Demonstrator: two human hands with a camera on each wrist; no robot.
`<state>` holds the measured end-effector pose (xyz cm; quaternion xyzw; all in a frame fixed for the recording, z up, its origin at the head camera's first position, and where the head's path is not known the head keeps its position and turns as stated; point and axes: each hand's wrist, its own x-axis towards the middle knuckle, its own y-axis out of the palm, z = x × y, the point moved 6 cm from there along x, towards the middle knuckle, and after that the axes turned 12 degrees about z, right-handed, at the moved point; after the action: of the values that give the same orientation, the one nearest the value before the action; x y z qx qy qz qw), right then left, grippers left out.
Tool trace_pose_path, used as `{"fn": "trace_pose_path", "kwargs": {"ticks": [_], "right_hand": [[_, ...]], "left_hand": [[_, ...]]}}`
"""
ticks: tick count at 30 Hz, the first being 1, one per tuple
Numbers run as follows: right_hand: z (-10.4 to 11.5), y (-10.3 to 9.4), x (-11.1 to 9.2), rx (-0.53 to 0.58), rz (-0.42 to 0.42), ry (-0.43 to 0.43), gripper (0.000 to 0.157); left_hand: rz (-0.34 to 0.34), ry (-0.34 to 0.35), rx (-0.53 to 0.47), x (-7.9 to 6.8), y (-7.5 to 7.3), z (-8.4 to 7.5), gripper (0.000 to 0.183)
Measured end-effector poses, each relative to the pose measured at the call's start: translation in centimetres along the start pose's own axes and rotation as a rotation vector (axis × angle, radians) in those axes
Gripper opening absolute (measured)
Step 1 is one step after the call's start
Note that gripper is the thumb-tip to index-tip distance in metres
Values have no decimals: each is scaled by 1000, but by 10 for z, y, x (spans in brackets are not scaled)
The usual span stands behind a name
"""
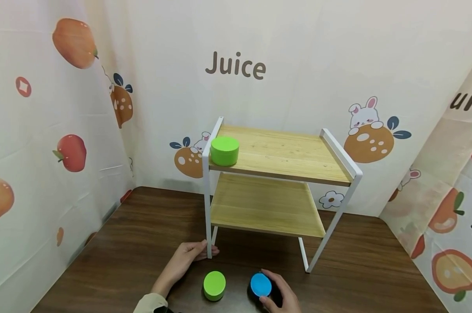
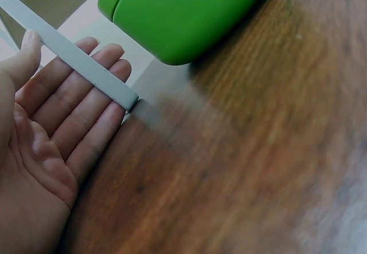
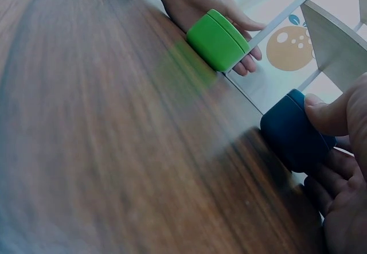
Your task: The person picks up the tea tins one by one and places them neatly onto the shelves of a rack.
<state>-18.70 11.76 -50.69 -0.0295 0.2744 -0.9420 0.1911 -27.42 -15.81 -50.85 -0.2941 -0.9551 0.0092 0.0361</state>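
Note:
A blue round lidded box (image 1: 261, 284) stands on the dark wood table. My right hand (image 1: 281, 295) holds it at its side, thumb on the near edge and fingers round the far one; the right wrist view shows the thumb against its lid seam. At the front left leg of a two-tier shelf (image 1: 279, 150) is my left hand (image 1: 187, 256). Its fingers lie nearly straight behind the white leg (image 2: 86, 65), and the thumb rests by the leg's other side. Between the hands sits a green round lidded box (image 1: 214, 285), apart from both.
Another green round box (image 1: 224, 151) stands on the shelf's top board, at its front left corner. The lower board (image 1: 267, 202) slopes in view below it. Printed curtains (image 1: 236, 100) hang behind and at both sides of the table (image 1: 142, 234).

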Motion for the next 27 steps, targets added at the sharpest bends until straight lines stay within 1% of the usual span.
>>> {"fn": "trace_pose_path", "kwargs": {"ticks": [1,6,16,19,22,27], "right_hand": [[0,1,0,-14,-5,-4,54],[-1,2,-1,-16,1,-13,54],[-2,1,-2,97,46,50,61],[-2,1,-2,97,41,49,62],[-1,0,-1,61,24,40,60],[0,-2,-1,-47,-15,-22,58]], "left_hand": [[1,1,-3,0,0,0,49],[8,4,-13,-2,0,0,48],[2,3,-7,-1,1,0,47],[5,9,1,-2,1,-1,47],[10,22,14,-2,0,-3,48],[8,11,22,-2,0,-3,47]]}}
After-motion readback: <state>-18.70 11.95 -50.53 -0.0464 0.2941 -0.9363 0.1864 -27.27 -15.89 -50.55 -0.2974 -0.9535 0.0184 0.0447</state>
